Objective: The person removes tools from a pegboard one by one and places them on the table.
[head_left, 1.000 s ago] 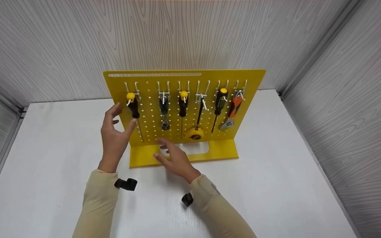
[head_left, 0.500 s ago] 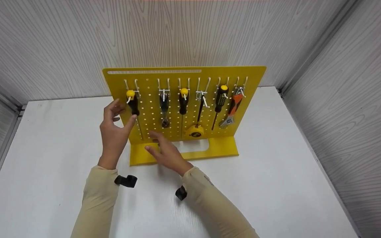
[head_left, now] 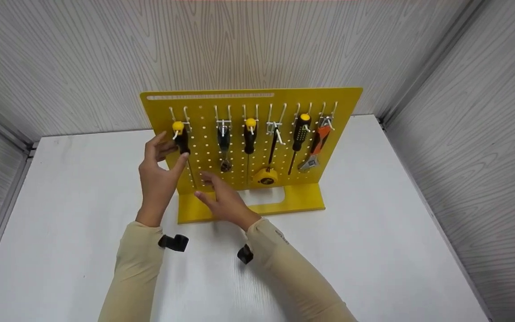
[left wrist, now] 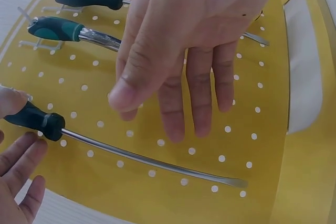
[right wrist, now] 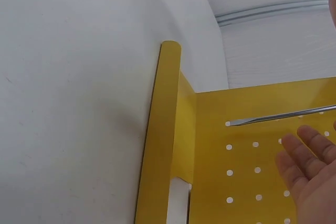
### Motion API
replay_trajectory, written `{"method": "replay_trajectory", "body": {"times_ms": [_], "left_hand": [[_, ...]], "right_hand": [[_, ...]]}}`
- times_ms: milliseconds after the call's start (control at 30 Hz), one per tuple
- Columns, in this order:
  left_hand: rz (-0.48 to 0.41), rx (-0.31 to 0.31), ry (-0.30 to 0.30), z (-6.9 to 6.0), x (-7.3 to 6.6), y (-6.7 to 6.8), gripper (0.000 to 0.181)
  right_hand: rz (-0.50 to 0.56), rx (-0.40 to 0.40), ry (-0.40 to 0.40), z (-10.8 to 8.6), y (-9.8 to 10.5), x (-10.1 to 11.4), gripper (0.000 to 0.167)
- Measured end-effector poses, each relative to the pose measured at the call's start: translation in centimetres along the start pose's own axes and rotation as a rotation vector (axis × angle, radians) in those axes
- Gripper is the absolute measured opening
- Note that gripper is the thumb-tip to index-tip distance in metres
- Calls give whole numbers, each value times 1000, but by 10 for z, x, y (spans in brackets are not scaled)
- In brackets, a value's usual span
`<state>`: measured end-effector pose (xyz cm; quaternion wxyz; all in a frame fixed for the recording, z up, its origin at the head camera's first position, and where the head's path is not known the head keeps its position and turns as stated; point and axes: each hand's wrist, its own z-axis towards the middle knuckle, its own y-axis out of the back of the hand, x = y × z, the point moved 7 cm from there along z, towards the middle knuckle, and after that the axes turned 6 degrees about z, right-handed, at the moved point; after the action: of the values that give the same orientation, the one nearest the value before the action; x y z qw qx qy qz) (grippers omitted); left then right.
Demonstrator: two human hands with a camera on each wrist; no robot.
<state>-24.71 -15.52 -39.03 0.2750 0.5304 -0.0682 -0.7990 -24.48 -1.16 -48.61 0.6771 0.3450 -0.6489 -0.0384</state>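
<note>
Yellow-capped screwdriver [head_left: 181, 141] hangs at the board [head_left: 347, 96]'s left end, my left hand [head_left: 157, 180] half-open about its handle [left wrist: 50, 125], can't tell if gripping, and my right hand [head_left: 226, 199], fingers extended, empty, is nearer its shaft [left wrist: 152, 158] than a second ago, so work centres there.

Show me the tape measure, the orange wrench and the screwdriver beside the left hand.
Tape measure [head_left: 266, 177]: head view, front of its yellow case.
Orange wrench [head_left: 319, 141]: head view, middle of its handle.
Screwdriver [head_left: 182, 141]: head view, on its dark handle.
</note>
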Motion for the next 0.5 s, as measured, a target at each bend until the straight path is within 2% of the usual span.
{"method": "replay_trajectory", "body": {"times_ms": [133, 367, 500], "left_hand": [[2, -4, -2, 2, -1, 0, 60], [-11, 22, 4, 4, -6, -4, 59], [-10, 13, 1, 5, -7, -4, 59]], "right_hand": [[17, 20, -22, 3, 0, 2, 62], [115, 2, -40, 8, 2, 0, 61], [157, 5, -27, 9, 0, 2, 61]]}}
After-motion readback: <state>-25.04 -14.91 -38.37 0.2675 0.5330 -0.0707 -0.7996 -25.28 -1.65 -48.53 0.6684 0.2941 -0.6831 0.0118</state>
